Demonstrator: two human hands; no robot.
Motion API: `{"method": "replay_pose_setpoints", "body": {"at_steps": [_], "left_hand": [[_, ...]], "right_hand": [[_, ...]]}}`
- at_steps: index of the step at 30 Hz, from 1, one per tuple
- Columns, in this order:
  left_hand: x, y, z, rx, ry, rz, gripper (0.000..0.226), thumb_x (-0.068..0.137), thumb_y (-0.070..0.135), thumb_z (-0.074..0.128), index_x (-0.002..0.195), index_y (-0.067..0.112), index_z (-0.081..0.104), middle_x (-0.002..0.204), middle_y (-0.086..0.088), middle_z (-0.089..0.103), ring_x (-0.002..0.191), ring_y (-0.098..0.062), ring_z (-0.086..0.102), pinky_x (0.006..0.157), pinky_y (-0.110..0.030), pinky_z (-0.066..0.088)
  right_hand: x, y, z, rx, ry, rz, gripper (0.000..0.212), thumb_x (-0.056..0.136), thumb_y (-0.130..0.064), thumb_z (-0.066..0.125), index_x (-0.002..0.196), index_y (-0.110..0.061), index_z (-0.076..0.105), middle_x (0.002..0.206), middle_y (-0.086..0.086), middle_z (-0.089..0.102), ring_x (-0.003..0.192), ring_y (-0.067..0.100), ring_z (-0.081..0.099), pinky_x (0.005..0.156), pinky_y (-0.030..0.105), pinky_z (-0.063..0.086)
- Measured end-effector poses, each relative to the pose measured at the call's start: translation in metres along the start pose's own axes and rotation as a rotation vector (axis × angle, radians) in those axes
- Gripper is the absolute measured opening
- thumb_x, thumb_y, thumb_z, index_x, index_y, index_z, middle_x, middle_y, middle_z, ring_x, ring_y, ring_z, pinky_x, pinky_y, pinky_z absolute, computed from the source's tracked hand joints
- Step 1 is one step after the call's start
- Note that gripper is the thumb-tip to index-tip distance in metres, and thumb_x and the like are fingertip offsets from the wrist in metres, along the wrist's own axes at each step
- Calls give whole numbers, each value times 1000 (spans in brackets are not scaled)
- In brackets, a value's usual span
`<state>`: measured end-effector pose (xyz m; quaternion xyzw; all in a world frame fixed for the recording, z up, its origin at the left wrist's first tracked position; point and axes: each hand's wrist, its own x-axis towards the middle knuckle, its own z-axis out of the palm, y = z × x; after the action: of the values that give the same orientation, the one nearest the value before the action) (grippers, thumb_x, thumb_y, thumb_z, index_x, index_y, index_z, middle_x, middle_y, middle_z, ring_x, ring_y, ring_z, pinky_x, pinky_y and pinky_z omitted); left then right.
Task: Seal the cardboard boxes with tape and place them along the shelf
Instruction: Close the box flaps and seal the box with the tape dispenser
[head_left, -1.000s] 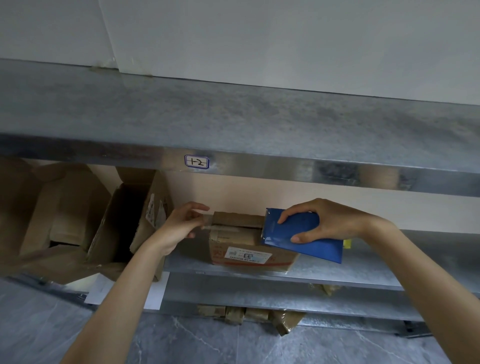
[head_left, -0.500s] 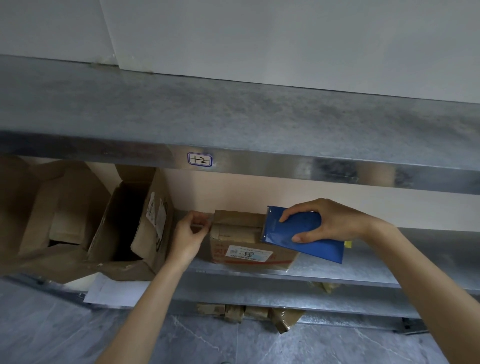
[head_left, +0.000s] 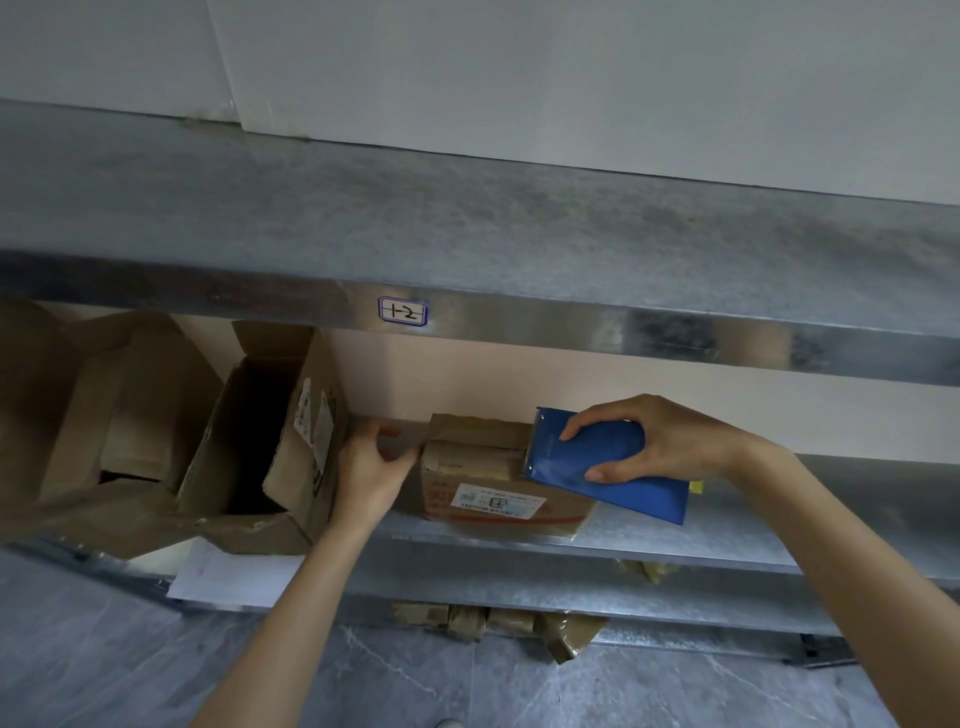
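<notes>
L hand pinches tape at box L edge, open carton close beside; R hand grips dispenser atop.

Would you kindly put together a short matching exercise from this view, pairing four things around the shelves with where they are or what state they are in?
Things
1. small cardboard box
2. blue tape dispenser
3. open cardboard box
4. handwritten label

Place or state
A. stuck on the front edge of the upper shelf
B. at the left, flaps open, dark inside
C. gripped by the right hand, resting on a box top
D. sitting on the shelf below, printed label facing forward

Pairs: 1-D, 2-C, 3-B, 4-A
</notes>
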<state>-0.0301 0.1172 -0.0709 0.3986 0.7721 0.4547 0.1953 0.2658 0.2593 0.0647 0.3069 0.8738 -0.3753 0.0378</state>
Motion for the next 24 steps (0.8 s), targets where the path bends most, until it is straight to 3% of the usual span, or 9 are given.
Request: {"method": "replay_pose_setpoints", "body": {"at_steps": [5,12,17,20,24], "left_hand": [[-1,7,4,58,45,79,23,83,22,78,97,15,61,96,3,63,73,4,52,62,-6,37],[-4,12,3,-16,142,171,24,80,20,81,94,14,62,89,0,64,78,-2,58,66,-3,40],[-11,9,5,-39,139,145,23,81,18,80,95,14,62,94,-1,67,80,-14,62,74,-20,49],[-14,10,6,-22,148,184,25,79,15,81,95,17,62,93,3,65,85,-14,62,76,-20,49],[-6,13,1,55,156,247,29,77,16,83,99,8,65,96,-6,66,84,-17,63,73,-23,48]], "right_hand": [[-1,0,1,-10,-2,1,42,74,-53,78,113,-52,62,121,-34,58,114,-9,52,104,30,43],[0,0,1,-7,11,4,50,66,-66,72,113,-54,61,121,-33,58,113,-7,53,103,34,45],[0,1,2,-7,9,-1,50,65,-67,71,113,-55,61,121,-33,58,114,-6,53,103,34,45],[0,2,2,-4,5,-7,49,67,-65,72,114,-55,61,122,-35,57,114,-9,52,104,31,44],[0,2,2,-2,2,-14,44,71,-60,74,113,-55,61,122,-36,57,115,-11,51,102,26,42]]}}
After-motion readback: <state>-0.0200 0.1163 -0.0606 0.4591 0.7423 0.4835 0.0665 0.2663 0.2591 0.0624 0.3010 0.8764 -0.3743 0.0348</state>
